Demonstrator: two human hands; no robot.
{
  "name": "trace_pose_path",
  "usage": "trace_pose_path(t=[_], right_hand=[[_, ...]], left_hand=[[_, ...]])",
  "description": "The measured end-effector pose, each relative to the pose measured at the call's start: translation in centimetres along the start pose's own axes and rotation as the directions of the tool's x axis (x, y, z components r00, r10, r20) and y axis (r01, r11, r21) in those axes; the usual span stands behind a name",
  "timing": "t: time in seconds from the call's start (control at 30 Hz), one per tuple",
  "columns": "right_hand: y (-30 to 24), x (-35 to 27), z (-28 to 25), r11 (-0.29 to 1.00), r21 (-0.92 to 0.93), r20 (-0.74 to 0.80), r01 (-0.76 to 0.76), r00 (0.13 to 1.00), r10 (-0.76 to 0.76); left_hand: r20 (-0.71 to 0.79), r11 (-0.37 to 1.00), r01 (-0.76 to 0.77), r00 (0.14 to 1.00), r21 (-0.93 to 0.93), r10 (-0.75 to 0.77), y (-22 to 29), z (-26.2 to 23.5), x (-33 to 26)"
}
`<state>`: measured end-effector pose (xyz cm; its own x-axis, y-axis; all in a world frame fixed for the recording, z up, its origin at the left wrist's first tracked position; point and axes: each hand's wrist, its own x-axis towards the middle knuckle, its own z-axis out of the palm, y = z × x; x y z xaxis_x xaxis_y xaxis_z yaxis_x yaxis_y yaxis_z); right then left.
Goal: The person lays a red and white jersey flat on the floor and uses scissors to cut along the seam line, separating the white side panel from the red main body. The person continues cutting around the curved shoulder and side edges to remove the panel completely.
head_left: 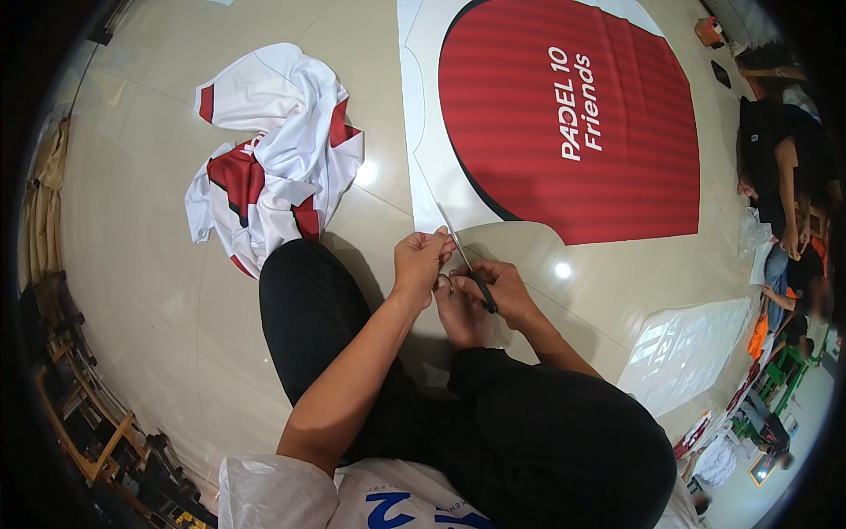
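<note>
A large cloth panel (639,132), printed red with white lettering and edged by a white margin, lies flat on the floor before me. My right hand (507,291) has its fingers in the black handles of a pair of scissors (460,249). The blades point away from me, over the near left corner of the white margin. My left hand (421,264) pinches the cloth's near edge, just left of the blades. My bare foot (463,317) rests below both hands, between my bent, black-clad legs.
A crumpled white and red jersey (295,132) lies on the tiled floor to the left, touching my knee. To the right is a translucent sheet (683,353). Other people (775,150) sit along the right side. Wooden furniture (84,423) lines the left edge.
</note>
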<state>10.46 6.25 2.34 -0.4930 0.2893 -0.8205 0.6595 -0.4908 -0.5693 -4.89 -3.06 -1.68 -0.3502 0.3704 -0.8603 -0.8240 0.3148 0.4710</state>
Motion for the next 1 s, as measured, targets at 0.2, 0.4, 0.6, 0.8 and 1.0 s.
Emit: trace_pose_path(t=[0.2, 0.4, 0.6, 0.8, 1.0], right_hand=[[-0.2, 0.8, -0.1, 0.998, 0.059, 0.002, 0.022, 1.000, -0.023], [0.2, 1.1, -0.1, 0.996, 0.087, 0.013, 0.009, 1.000, -0.011], [0.2, 1.0, -0.1, 0.995, 0.097, 0.011, 0.003, 1.000, -0.004], [-1.4, 1.2, 0.3, 0.993, 0.110, 0.005, 0.041, 0.999, -0.042], [-0.8, 1.8, 0.4, 0.990, 0.136, 0.017, 0.044, 0.999, -0.046]], left_hand=[[-0.002, 1.000, 0.029, 1.000, -0.010, -0.029, 0.8, 0.5, -1.0], [0.014, 0.999, 0.016, 1.000, -0.028, -0.016, 0.6, 0.3, -1.0], [0.001, 0.999, 0.047, 0.999, -0.015, -0.047, 0.5, 0.2, -0.8], [0.040, 0.999, 0.033, 0.999, -0.021, -0.032, 0.4, 0.0, -0.9], [0.059, 0.999, 0.030, 0.998, -0.019, -0.029, 0.4, -0.2, -0.9]])
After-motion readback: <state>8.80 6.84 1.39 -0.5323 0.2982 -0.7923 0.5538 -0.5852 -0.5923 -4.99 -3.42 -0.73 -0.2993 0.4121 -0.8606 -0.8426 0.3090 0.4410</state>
